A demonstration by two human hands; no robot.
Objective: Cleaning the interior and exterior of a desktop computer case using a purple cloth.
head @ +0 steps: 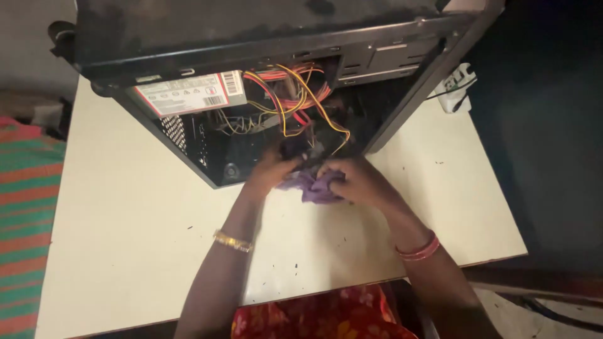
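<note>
An open black computer case [188, 135] lies on a cream table [125, 238], its inside facing me. Red, yellow and orange wires [295, 94] hang inside beside a power supply with a white label [188, 93]. My left hand [267, 172] reaches into the case's lower edge and touches a purple cloth [311, 186]. My right hand [358, 182] grips the same cloth at the case opening. A gold bangle sits on my left wrist, red bangles on the right.
A white power strip with a cable [457, 85] lies at the table's far right behind the case. A striped red and green fabric [25, 207] lies to the left of the table. Dark specks dot the tabletop.
</note>
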